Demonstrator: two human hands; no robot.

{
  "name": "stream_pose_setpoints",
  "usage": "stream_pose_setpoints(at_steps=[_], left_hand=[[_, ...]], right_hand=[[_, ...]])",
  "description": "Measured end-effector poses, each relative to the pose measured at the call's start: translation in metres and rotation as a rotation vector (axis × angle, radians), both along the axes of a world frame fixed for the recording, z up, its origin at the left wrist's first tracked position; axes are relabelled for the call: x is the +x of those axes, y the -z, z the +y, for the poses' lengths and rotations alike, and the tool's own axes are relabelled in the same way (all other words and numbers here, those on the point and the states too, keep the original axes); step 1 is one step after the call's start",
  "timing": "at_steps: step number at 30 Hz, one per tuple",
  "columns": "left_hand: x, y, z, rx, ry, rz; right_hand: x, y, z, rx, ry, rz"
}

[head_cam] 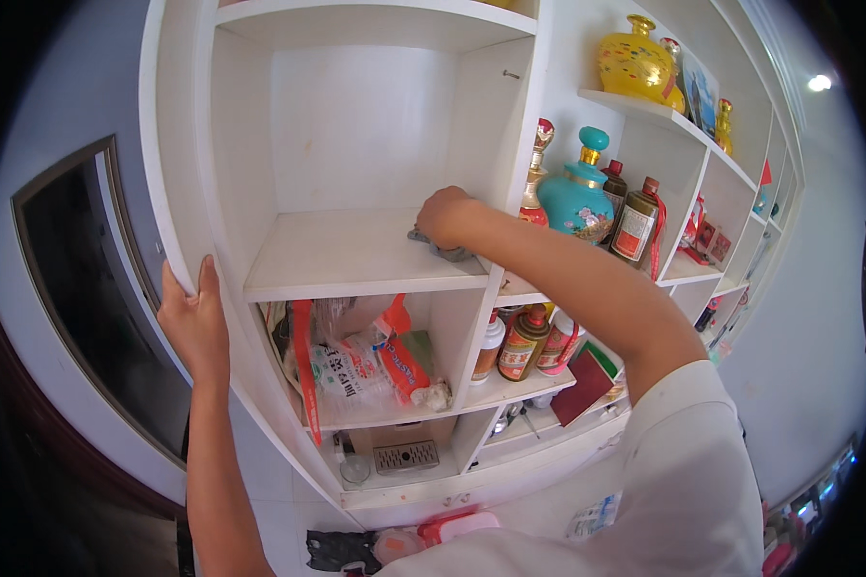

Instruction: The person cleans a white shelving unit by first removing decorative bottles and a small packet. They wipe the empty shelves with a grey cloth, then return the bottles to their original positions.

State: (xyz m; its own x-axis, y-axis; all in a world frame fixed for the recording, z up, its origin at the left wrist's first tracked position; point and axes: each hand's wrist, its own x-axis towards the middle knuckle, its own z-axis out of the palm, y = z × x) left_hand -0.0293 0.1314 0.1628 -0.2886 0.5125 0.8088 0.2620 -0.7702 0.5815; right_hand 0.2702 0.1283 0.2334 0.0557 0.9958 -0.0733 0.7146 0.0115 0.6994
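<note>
My right hand (446, 216) presses a crumpled grey cloth (447, 251) onto the right part of a white shelf board (332, 252), inside a compartment of a tall white cabinet. My left hand (196, 317) grips the cabinet's outer left edge (177, 267), thumb and fingers on either side of it. A screw or peg (511, 74) sticks out of the compartment's right wall. Just beyond my right forearm stand a turquoise bottle (576, 195) with flowers on it and dark brown bottles (633, 223) with labels.
Plastic bags (353, 368) and a red ribbon (305, 368) fill the compartment below. Several bottles (524, 346) and a dark red booklet (581, 387) lie under my right arm. Yellow bottles (635, 61) stand at upper right. A drip tray (406, 456) and a black bag (339, 549) are lower down.
</note>
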Motion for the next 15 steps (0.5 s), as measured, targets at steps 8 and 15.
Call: stream_pose_setpoints(at_steps=[8, 15], left_hand=[[-0.003, 0.004, 0.006, -0.043, -0.058, 0.041], [0.002, 0.001, 0.003, 0.015, -0.035, -0.008]], right_hand=[[-0.046, -0.021, -0.092, -0.133, -0.148, 0.068], [-0.03, 0.022, -0.137, 0.232, -0.313, 0.204]])
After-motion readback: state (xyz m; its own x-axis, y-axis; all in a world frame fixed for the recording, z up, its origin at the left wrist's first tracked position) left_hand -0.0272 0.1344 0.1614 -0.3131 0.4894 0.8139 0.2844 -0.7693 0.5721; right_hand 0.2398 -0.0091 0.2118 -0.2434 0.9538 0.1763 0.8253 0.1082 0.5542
